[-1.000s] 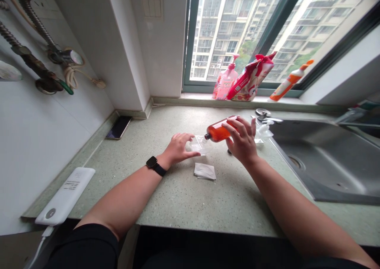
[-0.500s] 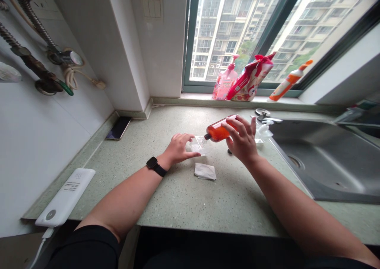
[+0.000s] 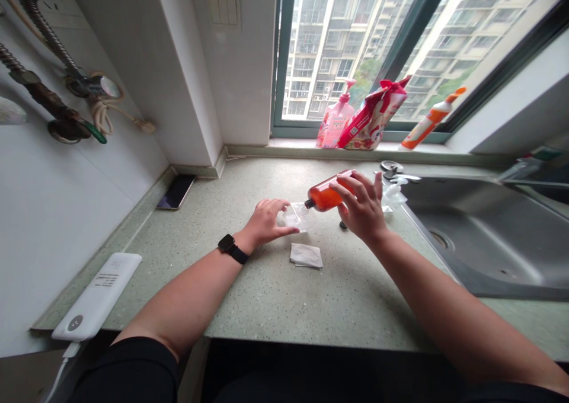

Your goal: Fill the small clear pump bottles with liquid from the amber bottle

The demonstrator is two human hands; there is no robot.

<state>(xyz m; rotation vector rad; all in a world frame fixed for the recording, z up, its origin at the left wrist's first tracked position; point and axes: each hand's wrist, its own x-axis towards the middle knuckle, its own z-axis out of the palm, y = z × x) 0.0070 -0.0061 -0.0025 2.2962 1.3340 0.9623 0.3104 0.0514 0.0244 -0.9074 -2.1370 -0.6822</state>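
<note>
My right hand (image 3: 364, 208) grips a bottle of orange-red liquid (image 3: 326, 193), tilted so that its dark mouth points down to the left. Right below that mouth stands a small clear plastic container (image 3: 297, 216) on the counter. Around the container's left side curve the thumb and fingers of my left hand (image 3: 269, 222), steadying it. Whether liquid is flowing cannot be made out. A folded white tissue (image 3: 306, 255) lies just in front of the container. A small dark cap (image 3: 342, 226) rests beside my right hand, partly hidden by it.
To the right is a steel sink (image 3: 471, 255), with a clear pump head (image 3: 395, 192) near its corner. A phone (image 3: 176, 191) and a white power bank (image 3: 98, 296) with a cable lie on the left. Pink pump bottle (image 3: 334, 121), red bag (image 3: 371, 118) and orange-white bottle (image 3: 429, 123) line the windowsill.
The view has shifted very slightly. Both hands, the tilted bottle and the container keep the same positions relative to one another.
</note>
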